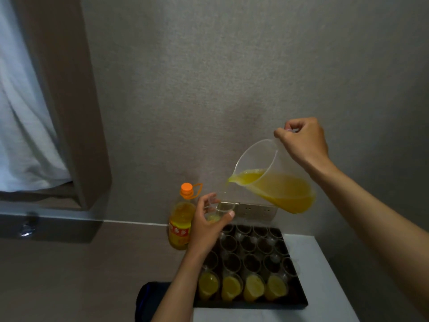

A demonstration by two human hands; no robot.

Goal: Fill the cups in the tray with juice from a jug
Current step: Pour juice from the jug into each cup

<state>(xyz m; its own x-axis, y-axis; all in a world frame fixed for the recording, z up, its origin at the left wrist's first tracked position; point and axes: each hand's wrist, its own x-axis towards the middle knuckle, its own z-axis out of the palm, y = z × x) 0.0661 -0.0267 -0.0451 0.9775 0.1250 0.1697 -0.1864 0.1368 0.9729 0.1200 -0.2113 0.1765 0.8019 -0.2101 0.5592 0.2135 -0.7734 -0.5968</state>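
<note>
My right hand [304, 141] grips the handle of a clear plastic jug [274, 180] of orange juice, tilted to the left with juice at the spout. Under the spout my left hand [206, 225] holds a clear cup [220, 210] in the air above the tray; a little juice lies in the cup's bottom. The dark tray [299, 303] sits on a white table and holds several clear cups. The near row of cups [241, 288] is full of juice. The cups behind them [250, 249] look empty.
An orange-capped juice bottle [182, 219] stands left of the tray against the grey wall. A wall socket plate [255, 209] is behind the jug. The white table [313, 259] extends right of the tray. A dark object [148, 296] lies left of it. A curtain hangs far left.
</note>
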